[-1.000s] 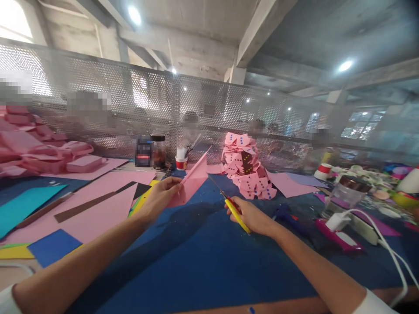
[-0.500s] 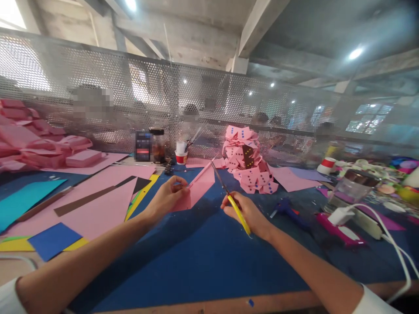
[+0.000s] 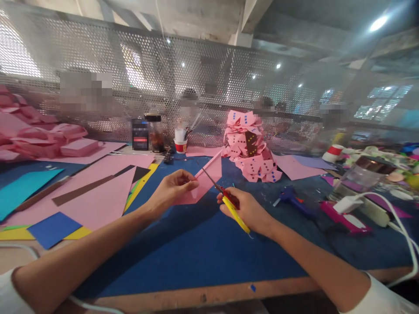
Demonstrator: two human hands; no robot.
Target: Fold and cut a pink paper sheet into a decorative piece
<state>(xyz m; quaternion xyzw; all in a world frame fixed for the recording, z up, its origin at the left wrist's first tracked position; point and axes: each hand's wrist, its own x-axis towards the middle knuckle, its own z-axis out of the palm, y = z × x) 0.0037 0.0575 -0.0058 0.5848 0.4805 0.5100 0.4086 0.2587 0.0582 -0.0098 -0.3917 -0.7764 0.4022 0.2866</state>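
Note:
My left hand [image 3: 175, 187] pinches the edge of a pink sheet [image 3: 209, 179], paper or thin foam, raised at a slant above the blue mat. In my right hand [image 3: 247, 207] is a pair of scissors [image 3: 235, 214] with yellow handles, its fingers wrapped round them. The blades point up and left and lie across the sheet; whether they touch it I cannot tell. Just behind stands a pile of pink folded pieces [image 3: 255, 148] with blue and dark dots and one brown piece.
Pink, brown, yellow and teal sheets [image 3: 101, 196] and a blue square [image 3: 59, 229] lie on the left. A glue gun [image 3: 296, 201], a magenta device [image 3: 345, 218], a white cable and a clear jar [image 3: 360, 174] are on the right. A mesh screen [image 3: 209, 83] runs behind.
The scissors have shifted left, their tips going from the sheet's far end to nearer my left hand. The sheet has turned a little. The camera view has tilted downward.

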